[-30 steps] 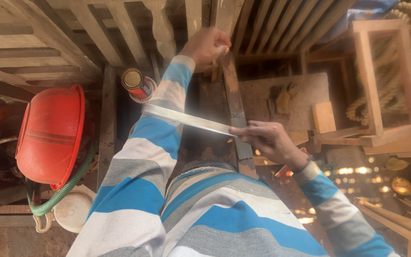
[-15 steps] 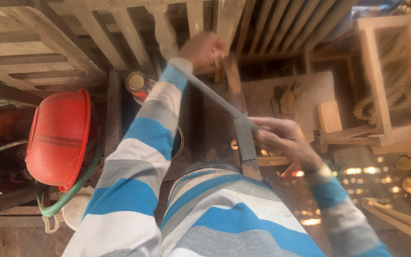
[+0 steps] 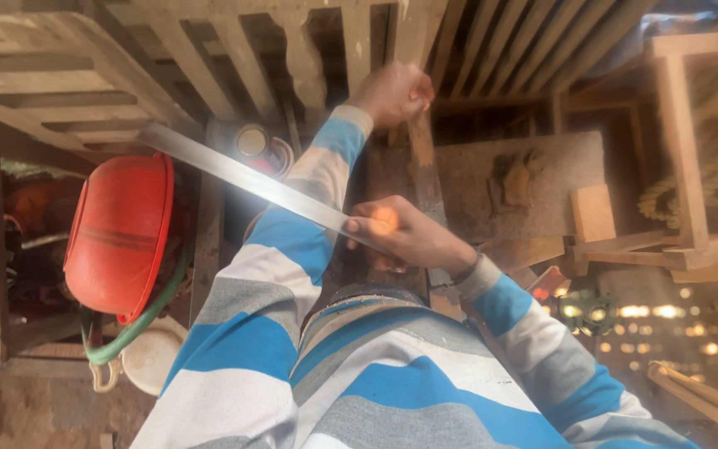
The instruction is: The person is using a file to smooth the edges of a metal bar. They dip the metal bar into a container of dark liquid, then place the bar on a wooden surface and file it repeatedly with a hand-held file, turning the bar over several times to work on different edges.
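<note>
My left hand [image 3: 392,90] is stretched forward and closed in a fist on the top of a narrow upright wooden slat [image 3: 423,170]. Nearer my body, my right hand [image 3: 405,235] grips one end of a long flat metal strip [image 3: 243,176]. The strip slants up to the left, crosses over my left forearm in its blue, grey and white striped sleeve [image 3: 292,241], and ends above a red plastic basin [image 3: 118,233]. Glare hides part of the strip's surface.
Slatted wooden frames [image 3: 126,58] lean across the top. A round tin can [image 3: 251,141] stands beside the basin. A green hose [image 3: 139,328] and a white container [image 3: 155,357] lie below it. At the right are a flat board [image 3: 475,179], a wood block [image 3: 592,212] and an open wooden frame [image 3: 691,150].
My right hand has swung the metal strip: its far end pointed up towards my left hand half a second ago and now points left over the red basin. My left hand stays on the slat.
</note>
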